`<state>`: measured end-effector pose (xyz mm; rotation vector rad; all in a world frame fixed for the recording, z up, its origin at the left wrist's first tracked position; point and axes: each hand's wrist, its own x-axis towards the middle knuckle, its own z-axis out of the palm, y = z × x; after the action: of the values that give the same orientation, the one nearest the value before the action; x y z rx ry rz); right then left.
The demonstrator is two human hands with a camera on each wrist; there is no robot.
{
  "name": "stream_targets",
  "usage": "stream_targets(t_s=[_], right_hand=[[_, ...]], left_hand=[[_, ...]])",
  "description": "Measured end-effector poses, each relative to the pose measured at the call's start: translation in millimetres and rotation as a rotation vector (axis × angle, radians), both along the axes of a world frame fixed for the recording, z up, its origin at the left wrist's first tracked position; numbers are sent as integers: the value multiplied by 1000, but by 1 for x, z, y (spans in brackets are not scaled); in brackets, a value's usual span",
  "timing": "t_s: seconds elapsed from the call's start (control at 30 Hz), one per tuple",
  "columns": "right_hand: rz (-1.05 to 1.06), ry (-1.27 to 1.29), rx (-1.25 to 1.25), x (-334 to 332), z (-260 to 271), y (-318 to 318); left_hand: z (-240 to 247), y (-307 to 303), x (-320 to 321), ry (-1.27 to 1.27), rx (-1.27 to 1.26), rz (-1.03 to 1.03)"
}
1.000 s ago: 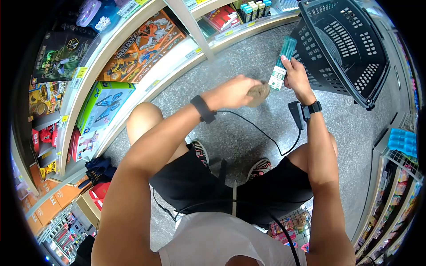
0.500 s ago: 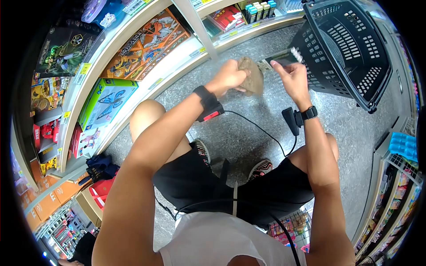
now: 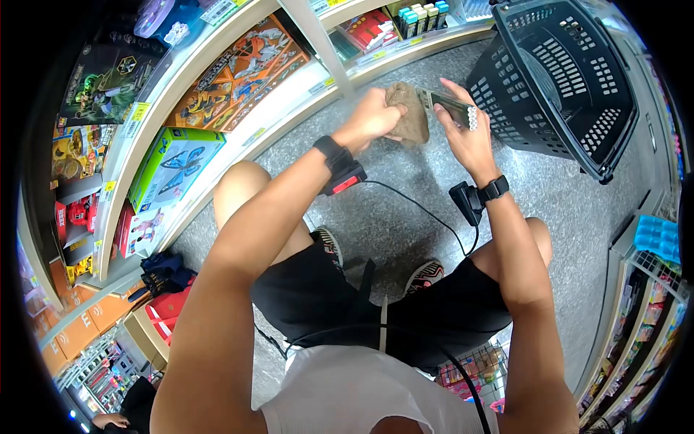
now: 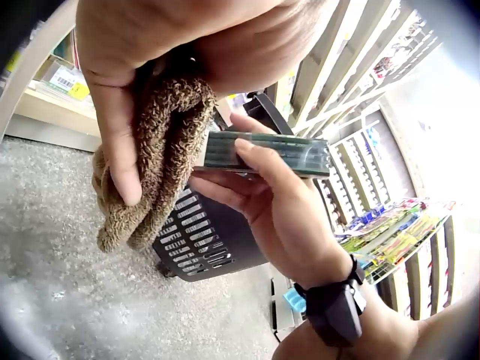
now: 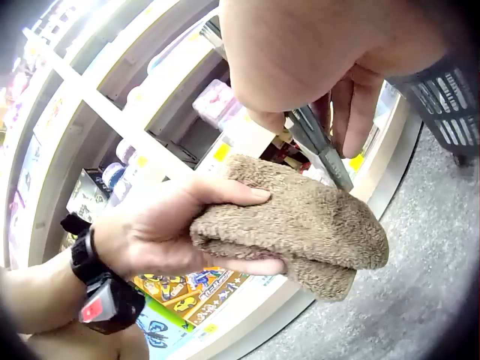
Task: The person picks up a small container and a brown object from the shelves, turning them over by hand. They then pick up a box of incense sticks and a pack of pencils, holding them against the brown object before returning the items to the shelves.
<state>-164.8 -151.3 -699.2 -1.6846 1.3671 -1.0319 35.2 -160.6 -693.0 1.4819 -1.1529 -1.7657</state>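
1. The left hand (image 3: 370,119) is gripping a folded brown terry cloth (image 3: 409,114), with its thumb and fingers curling around it.
2. The right hand (image 3: 468,141) is pinching a slim green package (image 4: 270,154) (its print is too blurred to read), thumb on top and fingers beneath.
3. The cloth is touching one end of the package, held above the grey floor (image 3: 578,217) ahead of the knees.
4. A black shopping basket (image 3: 571,72) is standing just beside the right hand, near the toy shelf (image 3: 289,83).
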Motion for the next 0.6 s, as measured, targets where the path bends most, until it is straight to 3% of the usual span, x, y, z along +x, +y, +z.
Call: stream_targets(t_s=[0.17, 0.27, 0.37, 0.6], right_hand=[[40, 40, 47, -1, -8, 3], [153, 77, -148, -1, -12, 5], [135, 96, 37, 0, -10, 6], [79, 149, -17, 4, -19, 4]], left_hand=[[-4, 4, -5, -27, -63, 51], [-5, 1, -1, -96, -101, 2], [2, 1, 0, -230, -148, -61], [-18, -1, -1, -316, -349, -28]])
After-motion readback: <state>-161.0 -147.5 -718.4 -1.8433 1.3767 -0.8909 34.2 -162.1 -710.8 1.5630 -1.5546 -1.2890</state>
